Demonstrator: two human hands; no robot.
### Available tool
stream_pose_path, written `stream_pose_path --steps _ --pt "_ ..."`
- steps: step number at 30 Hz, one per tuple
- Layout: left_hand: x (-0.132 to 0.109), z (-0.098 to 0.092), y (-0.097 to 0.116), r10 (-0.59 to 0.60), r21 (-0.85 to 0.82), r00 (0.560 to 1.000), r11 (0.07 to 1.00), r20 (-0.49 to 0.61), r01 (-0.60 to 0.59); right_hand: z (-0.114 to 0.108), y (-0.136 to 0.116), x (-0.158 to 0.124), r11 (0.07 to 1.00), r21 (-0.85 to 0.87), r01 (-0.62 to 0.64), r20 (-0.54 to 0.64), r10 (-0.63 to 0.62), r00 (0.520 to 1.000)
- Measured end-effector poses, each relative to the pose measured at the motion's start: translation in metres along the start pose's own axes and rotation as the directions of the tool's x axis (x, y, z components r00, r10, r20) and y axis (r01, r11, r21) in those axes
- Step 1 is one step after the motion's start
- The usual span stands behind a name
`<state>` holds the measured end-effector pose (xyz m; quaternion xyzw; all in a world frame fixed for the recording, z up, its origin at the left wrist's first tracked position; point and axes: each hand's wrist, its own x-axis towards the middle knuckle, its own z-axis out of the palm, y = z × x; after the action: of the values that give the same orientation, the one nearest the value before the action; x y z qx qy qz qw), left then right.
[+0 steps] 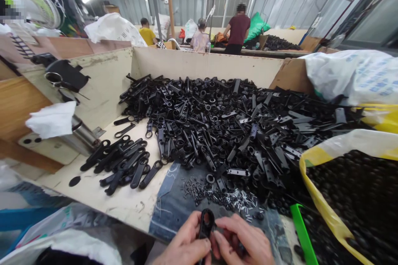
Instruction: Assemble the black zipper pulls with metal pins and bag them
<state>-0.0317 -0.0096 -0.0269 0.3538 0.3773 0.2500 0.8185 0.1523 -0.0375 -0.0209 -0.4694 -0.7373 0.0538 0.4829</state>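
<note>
My left hand [186, 242] is closed around a black plastic handle piece [205, 227] with a round hole at its upper end. It holds the piece upright at the near edge of the table. My right hand [242, 242] is against the piece's right side, its thumb and fingers pinched together; whatever lies between those fingertips is hidden. Just beyond both hands, small silver pins [242, 199] and tiny dark screws [199, 188] are scattered on a dark mat [169, 211]. A big heap of black plastic parts [199, 120] rises behind them.
Similar ringed handles [124, 159] lie in a loose pile at left, near a metal cylinder [83, 134] and a phone [49, 147]. At right are a yellow-edged sack [317, 190] of black pieces and a green tray edge [303, 234]. Several people work farther back.
</note>
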Motion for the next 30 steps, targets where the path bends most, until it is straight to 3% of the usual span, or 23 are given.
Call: stream_pose_path --steps 5,11,16,23,30 --pt "0.001 -0.001 -0.005 -0.038 -0.022 0.996 0.999 -0.076 0.036 0.004 -0.002 0.001 0.996 -0.079 0.049 0.013 -0.048 0.999" --pt "0.001 -0.011 -0.015 0.074 -0.037 0.997 0.997 -0.028 -0.075 0.002 0.001 0.0 0.995 -0.084 0.057 0.056 -0.053 0.997" --pt "0.004 -0.015 -0.026 0.095 0.026 0.991 0.995 -0.094 -0.093 0.004 0.002 0.0 0.994 -0.092 0.056 0.048 -0.052 0.997" --pt "0.002 -0.005 -0.011 0.127 0.076 0.99 0.99 -0.066 -0.122 0.006 0.003 0.001 0.994 -0.077 0.083 0.086 -0.077 0.993" --pt "-0.003 0.006 0.004 0.212 0.233 0.97 0.956 -0.116 -0.181 0.007 -0.001 0.004 1.0 0.001 -0.022 0.142 0.022 0.99"
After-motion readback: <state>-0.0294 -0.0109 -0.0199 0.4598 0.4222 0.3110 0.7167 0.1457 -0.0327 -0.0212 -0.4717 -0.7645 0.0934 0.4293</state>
